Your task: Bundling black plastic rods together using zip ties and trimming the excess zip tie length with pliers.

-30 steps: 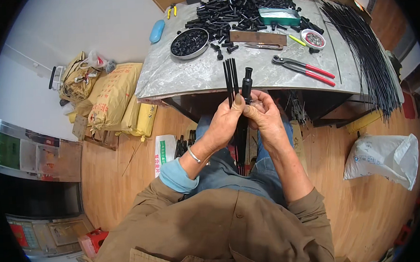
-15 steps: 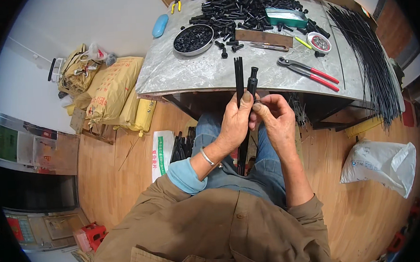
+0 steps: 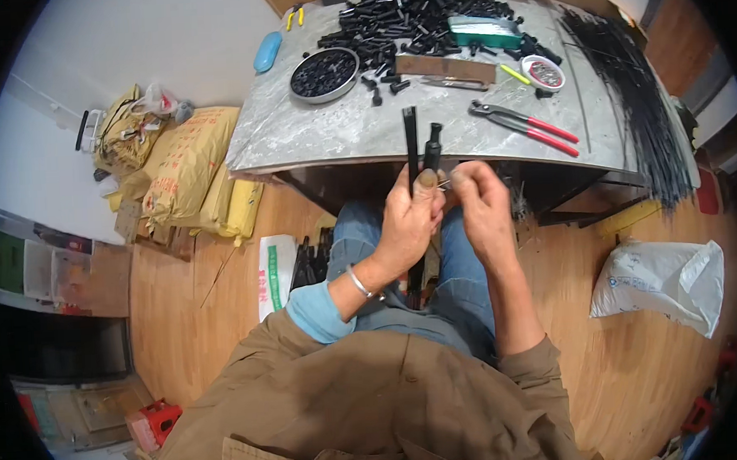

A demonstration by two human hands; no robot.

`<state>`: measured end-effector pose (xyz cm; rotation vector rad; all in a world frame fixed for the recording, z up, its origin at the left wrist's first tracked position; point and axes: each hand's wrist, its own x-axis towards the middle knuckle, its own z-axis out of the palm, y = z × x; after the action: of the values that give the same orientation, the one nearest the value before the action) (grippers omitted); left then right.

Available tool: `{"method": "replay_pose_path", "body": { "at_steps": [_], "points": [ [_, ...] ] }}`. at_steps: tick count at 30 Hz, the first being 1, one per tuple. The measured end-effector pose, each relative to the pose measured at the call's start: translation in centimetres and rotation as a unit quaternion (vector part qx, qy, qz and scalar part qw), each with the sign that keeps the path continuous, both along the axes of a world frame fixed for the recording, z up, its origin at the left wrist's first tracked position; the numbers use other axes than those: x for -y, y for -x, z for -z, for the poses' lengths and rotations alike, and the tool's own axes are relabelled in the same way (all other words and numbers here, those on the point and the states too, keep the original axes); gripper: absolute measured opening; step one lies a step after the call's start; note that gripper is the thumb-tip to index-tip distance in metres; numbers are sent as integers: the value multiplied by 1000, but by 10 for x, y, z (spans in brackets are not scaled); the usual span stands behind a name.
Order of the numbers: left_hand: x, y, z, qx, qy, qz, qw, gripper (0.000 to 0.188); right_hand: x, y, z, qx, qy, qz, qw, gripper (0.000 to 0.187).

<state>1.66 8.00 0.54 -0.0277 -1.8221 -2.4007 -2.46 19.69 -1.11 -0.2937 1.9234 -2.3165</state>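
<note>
Over my lap, just off the table's front edge, my left hand [image 3: 407, 224] is closed around a bundle of thin black rods [image 3: 411, 136]. Its thumb also presses against a short black stepped tube [image 3: 433, 147], which stands upright beside the rods. Close on the right is my right hand [image 3: 484, 207], fingers curled in a pinch by the tube's lower end. A small thin metallic piece [image 3: 443, 183] shows between the two hands; whether the right fingers grip it is too small to tell. The lower ends of the rods run down between my knees.
On the grey table [image 3: 314, 137] lie a heap of black tubes [image 3: 424, 15], a bowl of small black parts [image 3: 324, 74], red-handled pincers [image 3: 526, 128], a wooden strip [image 3: 446, 68], a dish of small metal pieces [image 3: 543, 73] and long black rods [image 3: 628, 91]. A white sack [image 3: 655, 286] sits on the floor.
My right hand has drawn slightly away from the tube, its fingers more tightly curled. My left hand still holds the rods and tube. The whole view has shifted a little.
</note>
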Motion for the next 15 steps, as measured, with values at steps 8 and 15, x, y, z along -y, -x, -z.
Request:
{"method": "replay_pose_path", "body": {
  "at_steps": [8,15],
  "points": [
    [16,-5,5,-27,14,38,999,47,-28,9,12,-79,-87,-26,993,13],
    [31,-4,3,32,-60,109,992,56,-114,119,-9,-383,-571,138,713,22]
  ]
}}
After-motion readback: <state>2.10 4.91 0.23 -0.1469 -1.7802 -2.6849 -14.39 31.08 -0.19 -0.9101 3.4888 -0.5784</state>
